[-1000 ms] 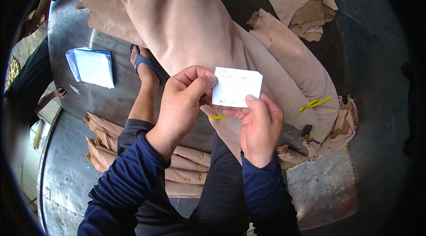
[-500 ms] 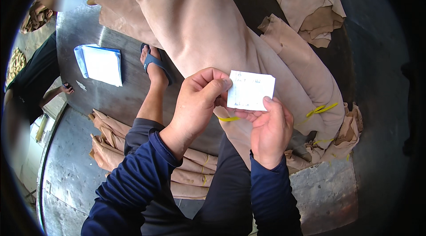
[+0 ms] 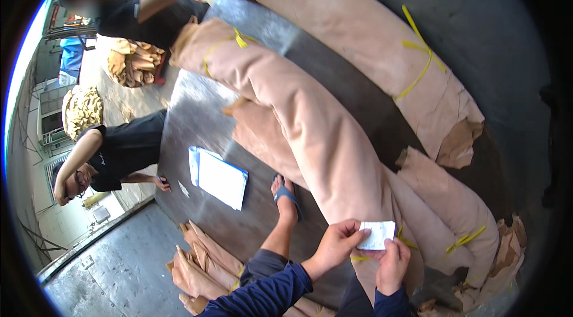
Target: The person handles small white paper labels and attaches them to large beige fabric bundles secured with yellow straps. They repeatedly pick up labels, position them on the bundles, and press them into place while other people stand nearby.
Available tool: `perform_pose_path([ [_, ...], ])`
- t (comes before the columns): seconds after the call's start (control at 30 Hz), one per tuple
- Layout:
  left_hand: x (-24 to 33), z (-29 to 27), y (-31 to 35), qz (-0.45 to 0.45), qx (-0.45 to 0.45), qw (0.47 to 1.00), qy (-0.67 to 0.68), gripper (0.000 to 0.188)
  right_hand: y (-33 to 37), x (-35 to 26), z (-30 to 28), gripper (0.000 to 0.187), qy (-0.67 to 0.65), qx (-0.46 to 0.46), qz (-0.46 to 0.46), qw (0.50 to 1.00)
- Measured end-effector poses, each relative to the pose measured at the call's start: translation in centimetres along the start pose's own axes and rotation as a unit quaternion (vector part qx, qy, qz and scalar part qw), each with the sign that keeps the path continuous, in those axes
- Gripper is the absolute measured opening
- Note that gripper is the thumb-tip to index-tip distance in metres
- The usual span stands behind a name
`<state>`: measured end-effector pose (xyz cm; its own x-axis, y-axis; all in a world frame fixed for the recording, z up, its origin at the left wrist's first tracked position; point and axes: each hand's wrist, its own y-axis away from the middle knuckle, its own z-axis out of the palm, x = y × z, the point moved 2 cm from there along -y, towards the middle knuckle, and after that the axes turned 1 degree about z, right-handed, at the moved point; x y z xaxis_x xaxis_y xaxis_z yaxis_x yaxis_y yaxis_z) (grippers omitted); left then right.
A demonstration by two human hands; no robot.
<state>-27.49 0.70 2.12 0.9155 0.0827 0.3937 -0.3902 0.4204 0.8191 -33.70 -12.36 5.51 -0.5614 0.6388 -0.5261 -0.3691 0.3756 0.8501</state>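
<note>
left grip, the left hand [image 3: 336,246]: closed, thumb and fingers pinching the left edge of a paper slip [image 3: 377,234]. right grip, the right hand [image 3: 392,266]: closed on the same slip, thumb at its lower right. slip: one, white, rectangular, its marks too faint to read; held up before the near end of the middle roll [image 3: 322,138].

middle roll: one, long, pale tan hide, creased; yellow tie [image 3: 240,39] around its far end.

right of the middle roll, close beside it: short roll [image 3: 447,203], same hide, yellow tie toward its near end. farther right of the middle roll, apart from it: outer roll [image 3: 346,19], bound in yellow, near end open, browner layers inside.

left of the middle roll: foot [image 3: 287,211] in a blue sandal [image 3: 287,196]; next, blue cover [image 3: 194,161], open, white sheets [image 3: 221,181] in it; nearer the wearer, folded hides [image 3: 203,257]. under the middle roll: metal floor [image 3: 191,114].

left of the middle roll, past the floor's edge: co-worker in black [image 3: 131,144], one arm raised to the head; heap of tan hides [image 3: 132,63], red object [image 3: 160,72] against it, container or not cannot be told; yellowish heap [image 3: 82,111]. beyond the middle roll's far end: second co-worker [image 3: 143,13], arm stretched toward the outer roll.
</note>
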Motion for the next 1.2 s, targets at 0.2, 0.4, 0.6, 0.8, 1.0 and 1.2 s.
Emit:
perform_pose_path([
  [0.2, 0.6, -4.1, 5.2, 0.026, 0.062, 0.996, -0.065, 0.016, -0.3, -1.8, 0.1, 0.018, 0.251, -0.052, -0.118, 0.959],
  [0.4, 1.0, -7.5, 17.2, 0.086, 0.185, 0.908, -0.365, 0.015, -2.9, -0.3, -1.1, 0.074, 0.597, -0.022, -0.178, 0.782],
  [0.6, 0.9, -6.5, 25.1, 0.210, 0.076, 0.783, -0.581, 0.014, -2.9, 1.3, -2.8, 0.090, 0.621, -0.109, -0.198, 0.751],
  [0.8, 0.1, -7.3, 22.8, 0.147, 0.107, 0.785, -0.592, 0.010, -2.5, 1.2, -2.0, 0.104, 0.646, -0.070, -0.204, 0.732],
  [1.0, 0.7, -8.4, 22.0, 0.143, 0.094, 0.781, -0.601, 0.011, -2.5, 0.8, -1.9, 0.100, 0.652, -0.047, -0.181, 0.735],
  [1.2, 2.2, -8.6, 22.1, 0.093, 0.109, 0.801, -0.581, 0.013, -4.3, 0.8, -2.5, 0.098, 0.604, -0.083, -0.197, 0.768],
])
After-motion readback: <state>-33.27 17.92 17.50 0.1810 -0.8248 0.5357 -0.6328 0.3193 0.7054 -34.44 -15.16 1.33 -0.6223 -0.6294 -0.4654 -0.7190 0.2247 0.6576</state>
